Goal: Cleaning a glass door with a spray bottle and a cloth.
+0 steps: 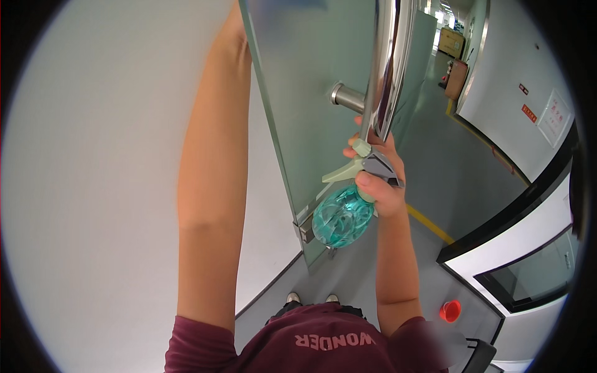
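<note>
My right hand (386, 198) grips a clear teal spray bottle (343, 219) at its neck, the thumb across the front. The bottle's trigger head (359, 163) is pale green and grey. Fingers of the same hand show beside the lower end of a polished metal door handle (387, 70) and seem to curl around it. The handle stands off a frosted glass door (308, 79) on a short metal post (347, 96). My left forearm (214, 140) reaches up past the door's edge; the left hand is out of view. A blurred blue patch (289, 5) shows at the glass's top.
A white wall (107, 186) stands close on the left. On the grey floor to the right is a red bucket (450, 311). Past the door a corridor (457, 140) holds a wooden crate (451, 42) and a brown board (456, 79). A black chair part (480, 356) is at lower right.
</note>
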### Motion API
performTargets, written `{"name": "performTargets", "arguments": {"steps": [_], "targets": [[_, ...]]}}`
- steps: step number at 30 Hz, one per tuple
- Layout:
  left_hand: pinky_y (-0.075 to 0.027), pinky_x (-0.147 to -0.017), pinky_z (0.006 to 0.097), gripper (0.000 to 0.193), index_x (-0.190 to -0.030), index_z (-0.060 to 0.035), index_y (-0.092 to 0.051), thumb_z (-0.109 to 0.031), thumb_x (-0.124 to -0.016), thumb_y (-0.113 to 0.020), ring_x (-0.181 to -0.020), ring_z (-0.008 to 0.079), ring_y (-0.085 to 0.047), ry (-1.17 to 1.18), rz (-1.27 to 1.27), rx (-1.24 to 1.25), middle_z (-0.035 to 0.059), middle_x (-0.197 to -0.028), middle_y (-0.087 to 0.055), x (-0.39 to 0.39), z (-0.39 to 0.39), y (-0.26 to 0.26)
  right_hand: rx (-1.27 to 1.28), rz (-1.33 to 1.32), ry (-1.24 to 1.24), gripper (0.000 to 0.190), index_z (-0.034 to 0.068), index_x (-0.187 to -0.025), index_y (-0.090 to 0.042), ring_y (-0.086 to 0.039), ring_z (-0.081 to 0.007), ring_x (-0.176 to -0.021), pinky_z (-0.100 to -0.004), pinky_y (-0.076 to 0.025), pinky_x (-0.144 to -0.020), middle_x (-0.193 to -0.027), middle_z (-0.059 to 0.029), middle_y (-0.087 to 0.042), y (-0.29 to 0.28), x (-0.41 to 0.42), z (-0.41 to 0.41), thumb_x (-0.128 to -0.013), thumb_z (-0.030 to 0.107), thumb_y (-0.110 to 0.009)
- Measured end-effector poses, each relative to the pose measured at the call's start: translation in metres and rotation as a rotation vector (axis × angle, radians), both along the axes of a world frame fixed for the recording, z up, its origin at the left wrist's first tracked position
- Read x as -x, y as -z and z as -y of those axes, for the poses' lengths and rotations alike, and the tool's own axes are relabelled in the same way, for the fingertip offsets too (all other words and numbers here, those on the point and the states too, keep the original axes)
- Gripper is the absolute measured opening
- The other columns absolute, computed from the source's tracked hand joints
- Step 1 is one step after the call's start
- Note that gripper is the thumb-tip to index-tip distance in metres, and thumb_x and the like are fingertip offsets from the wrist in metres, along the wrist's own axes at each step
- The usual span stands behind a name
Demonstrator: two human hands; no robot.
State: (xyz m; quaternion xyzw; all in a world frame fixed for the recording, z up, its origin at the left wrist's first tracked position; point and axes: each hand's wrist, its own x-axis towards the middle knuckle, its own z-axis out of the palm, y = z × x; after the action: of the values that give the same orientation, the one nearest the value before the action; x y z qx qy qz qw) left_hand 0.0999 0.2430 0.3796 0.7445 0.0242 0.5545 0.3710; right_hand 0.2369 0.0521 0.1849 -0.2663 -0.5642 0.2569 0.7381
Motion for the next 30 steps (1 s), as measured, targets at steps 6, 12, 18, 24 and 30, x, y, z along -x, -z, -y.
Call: {"name": "performTargets", "arguments": {"steps": [6,12,18,24,30], "targets": [[-0.052,-0.070,0.0302,0.027,-0.107,-0.0025,-0.058,-0.020,-0.087,-0.060,-0.079,0.0181,-0.063,0.106,0.012,0.223,0.0077,-0.088,-0.064,-0.006,0.002,0.017,-0.074,0.039,-0.088,0.044,-0.012,-0.101,-0.063,-0.050,-0.0357,-0.120,-0.0469,-0.046,-0.094,-0.133,-0.0184,-0.041,0.005,-0.010,-0.001,-0.069,0.018,-0.072],[-0.052,-0.069,0.0315,0.034,-0.112,-0.0011,-0.057,-0.025,-0.088,-0.059,-0.082,0.0184,-0.062,0.099,-0.016,0.270,0.0086,-0.093,-0.063,-0.006,-0.003,0.035,-0.059,0.016,-0.087,0.044,-0.009,-0.102,-0.064,-0.053,-0.0333,-0.117,-0.0429,-0.046,-0.092,-0.134,-0.0178,-0.042,0.004,-0.009,0.001,-0.068,0.019,-0.072],[-0.052,-0.067,0.0328,0.041,-0.117,0.0004,-0.055,-0.030,-0.089,-0.058,-0.085,0.0186,-0.061,0.087,-0.054,0.323,0.0095,-0.098,-0.061,-0.005,-0.008,0.049,-0.029,0.120,0.066,0.056,-0.010,-0.105,-0.062,-0.052,-0.0247,-0.113,-0.0374,-0.042,-0.094,-0.135,-0.0167,-0.044,0.005,-0.007,0.000,-0.064,0.026,-0.069],[-0.050,-0.068,0.0324,0.029,-0.104,-0.0030,-0.063,-0.024,-0.084,-0.062,-0.082,0.0164,-0.061,-0.185,-0.112,-0.266,0.0065,-0.090,-0.064,0.003,0.000,0.069,0.035,0.078,0.031,0.055,-0.007,-0.107,-0.063,-0.048,-0.0278,-0.120,-0.0389,-0.041,-0.096,-0.136,-0.0159,-0.044,0.000,-0.006,0.005,-0.064,0.026,-0.069],[-0.050,-0.073,0.0334,0.028,-0.103,-0.0018,-0.063,-0.014,-0.078,-0.064,-0.076,0.0220,-0.061,-0.699,-0.168,-0.424,0.0075,-0.084,-0.064,-0.003,0.059,0.066,0.025,0.173,0.065,0.055,-0.006,-0.107,-0.063,-0.043,-0.0288,-0.126,-0.0399,-0.039,-0.097,-0.137,-0.0155,-0.043,0.004,-0.011,0.003,-0.065,0.027,-0.071]]}}
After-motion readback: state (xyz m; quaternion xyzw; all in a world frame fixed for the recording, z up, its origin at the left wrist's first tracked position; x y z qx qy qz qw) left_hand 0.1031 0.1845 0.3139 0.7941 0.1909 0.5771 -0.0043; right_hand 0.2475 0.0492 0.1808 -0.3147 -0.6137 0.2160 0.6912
